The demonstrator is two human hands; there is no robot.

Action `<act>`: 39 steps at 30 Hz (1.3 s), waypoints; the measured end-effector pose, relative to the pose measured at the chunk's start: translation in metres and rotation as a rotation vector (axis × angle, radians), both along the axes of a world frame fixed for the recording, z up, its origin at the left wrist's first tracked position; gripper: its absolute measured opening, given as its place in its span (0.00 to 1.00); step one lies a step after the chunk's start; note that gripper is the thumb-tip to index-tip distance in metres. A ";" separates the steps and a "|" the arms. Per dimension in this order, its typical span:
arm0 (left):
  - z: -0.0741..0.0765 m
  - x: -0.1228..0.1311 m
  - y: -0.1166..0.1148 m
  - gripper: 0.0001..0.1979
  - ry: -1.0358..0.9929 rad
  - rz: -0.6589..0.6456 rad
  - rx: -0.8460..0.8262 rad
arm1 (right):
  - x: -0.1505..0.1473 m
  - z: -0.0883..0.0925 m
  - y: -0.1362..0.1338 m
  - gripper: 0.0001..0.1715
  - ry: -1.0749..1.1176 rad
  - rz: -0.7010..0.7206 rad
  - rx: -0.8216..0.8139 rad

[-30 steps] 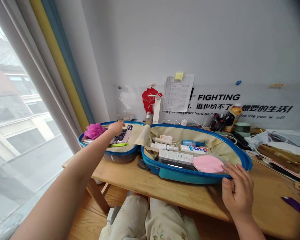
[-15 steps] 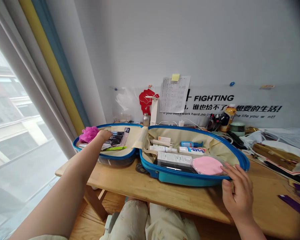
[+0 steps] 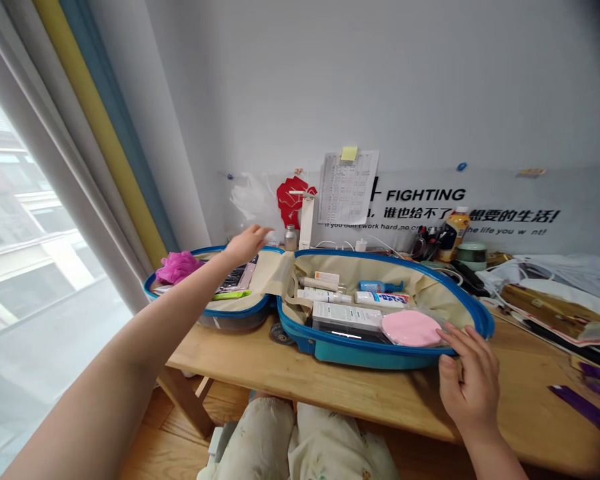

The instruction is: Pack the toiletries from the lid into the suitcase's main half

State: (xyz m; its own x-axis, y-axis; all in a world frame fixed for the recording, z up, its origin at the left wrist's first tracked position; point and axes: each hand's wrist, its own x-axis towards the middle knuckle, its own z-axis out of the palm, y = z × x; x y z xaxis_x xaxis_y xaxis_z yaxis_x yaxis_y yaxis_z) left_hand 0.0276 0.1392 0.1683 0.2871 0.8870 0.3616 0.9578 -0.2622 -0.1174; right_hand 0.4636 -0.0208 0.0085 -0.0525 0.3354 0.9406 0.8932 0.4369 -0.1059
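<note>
A blue suitcase (image 3: 370,360) lies open on the wooden table. Its left half holds a magenta bath puff (image 3: 177,268), a green packet (image 3: 231,295) and dark packaged items. In the right half are a pink round pad (image 3: 411,328), a white box (image 3: 347,315), a toothpaste tube (image 3: 380,298) and a blue bottle (image 3: 380,287). Above the left half, my left hand (image 3: 250,243) is raised with fingers apart, holding nothing. My right hand (image 3: 473,380) rests at the suitcase's right front rim beside the pink pad, fingers spread and holding nothing.
A small bottle (image 3: 290,237) and a white stand (image 3: 307,223) are behind the suitcase. On the right are an orange bottle (image 3: 457,233), a green jar (image 3: 473,255), cables, a brown pouch (image 3: 555,310) and purple strips (image 3: 585,410). A curtain hangs at left.
My left hand has lifted off the dark packaged items and moved right and back, toward the small bottle. My right hand stays at the rim. The view has shifted slightly.
</note>
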 end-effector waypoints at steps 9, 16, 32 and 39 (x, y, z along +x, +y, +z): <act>-0.027 0.145 0.020 0.21 0.175 -0.284 -0.396 | -0.002 0.002 -0.002 0.19 0.004 0.023 0.008; -0.050 0.143 0.033 0.23 0.136 -0.226 -0.458 | 0.000 0.000 -0.002 0.19 0.016 0.028 -0.011; -0.016 0.034 0.030 0.21 -0.076 0.003 -0.161 | -0.001 0.001 -0.001 0.19 0.014 0.022 -0.003; -0.033 -0.094 -0.012 0.15 0.204 0.363 -0.405 | -0.002 0.002 -0.001 0.19 -0.008 0.022 0.020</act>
State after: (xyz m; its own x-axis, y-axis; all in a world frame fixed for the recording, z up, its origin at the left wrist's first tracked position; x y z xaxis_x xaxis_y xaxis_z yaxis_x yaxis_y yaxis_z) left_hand -0.0666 0.1276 0.1350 -0.0335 0.9978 -0.0578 0.9634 0.0168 -0.2675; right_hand 0.4617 -0.0214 0.0105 -0.0675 0.3153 0.9466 0.8842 0.4584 -0.0896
